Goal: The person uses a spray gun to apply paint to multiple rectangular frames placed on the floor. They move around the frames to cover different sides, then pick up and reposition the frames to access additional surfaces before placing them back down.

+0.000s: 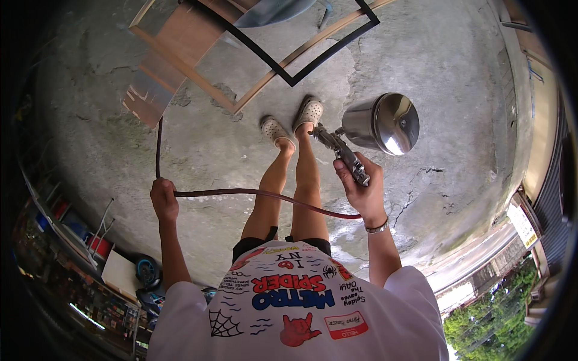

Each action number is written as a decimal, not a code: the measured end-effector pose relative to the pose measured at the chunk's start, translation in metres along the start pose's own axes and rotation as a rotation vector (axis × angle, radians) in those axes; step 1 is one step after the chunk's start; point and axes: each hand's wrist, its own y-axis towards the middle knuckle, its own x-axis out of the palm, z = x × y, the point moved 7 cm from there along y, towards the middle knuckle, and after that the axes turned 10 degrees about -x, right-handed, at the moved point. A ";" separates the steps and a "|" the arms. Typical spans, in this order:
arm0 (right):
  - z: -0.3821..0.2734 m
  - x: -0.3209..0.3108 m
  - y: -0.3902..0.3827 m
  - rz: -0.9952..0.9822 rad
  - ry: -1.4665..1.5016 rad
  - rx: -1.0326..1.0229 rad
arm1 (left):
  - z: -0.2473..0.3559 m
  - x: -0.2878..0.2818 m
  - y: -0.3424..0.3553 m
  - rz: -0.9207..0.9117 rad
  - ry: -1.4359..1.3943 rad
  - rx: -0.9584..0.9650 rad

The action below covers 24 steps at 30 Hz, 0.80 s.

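Right grip is closed around the body of the spray gun, with the thumb on the near side and the fingers wrapped over the far side. Left grip is curled into a fist around the hose. The spray gun is bare, silvery metal with a slender, jointed outline; its rear end protrudes between thumb and fingers, and its front end extends ahead of the right grip, angled forward and leftward toward the clogs. The cup, a smooth metal cylinder with a domed, mirror-bright end, joins the front part of the spray gun and projects to the right, beyond the fingers and apart from them. The hose is smooth, flexible and reddish brown; it spans from the left grip in a shallow curve across the front of the legs to the right wrist, where its further course is hidden. On the other side of the left grip it runs forward to the edge of the board, a flat brown sheet with a greyish, patchy end. A pale wood frame and a black frame, both narrow and square-cornered, overlap ahead of the feet, well apart from the spray gun. The floor is rough grey concrete with cracks and chipped patches. The clogs are light-coloured and perforated.
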 end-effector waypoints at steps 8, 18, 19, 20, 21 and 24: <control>0.047 -0.124 0.129 0.420 -0.163 0.127 | 0.033 0.023 -0.014 -0.023 -0.108 -0.078; 0.020 -0.191 0.167 0.733 -0.284 0.009 | 0.063 0.042 -0.028 -0.065 -0.117 -0.016; 0.023 -0.184 0.164 0.667 -0.248 0.050 | 0.056 0.040 -0.029 -0.068 -0.108 -0.017; 0.027 -0.175 0.158 0.602 -0.213 0.092 | 0.047 0.036 -0.029 -0.071 -0.100 -0.017; 0.034 -0.164 0.152 0.523 -0.256 0.161 | 0.039 0.032 -0.028 -0.071 -0.092 -0.016; 0.031 -0.116 0.116 0.377 -0.164 0.121 | 0.013 0.013 -0.022 -0.045 -0.128 -0.096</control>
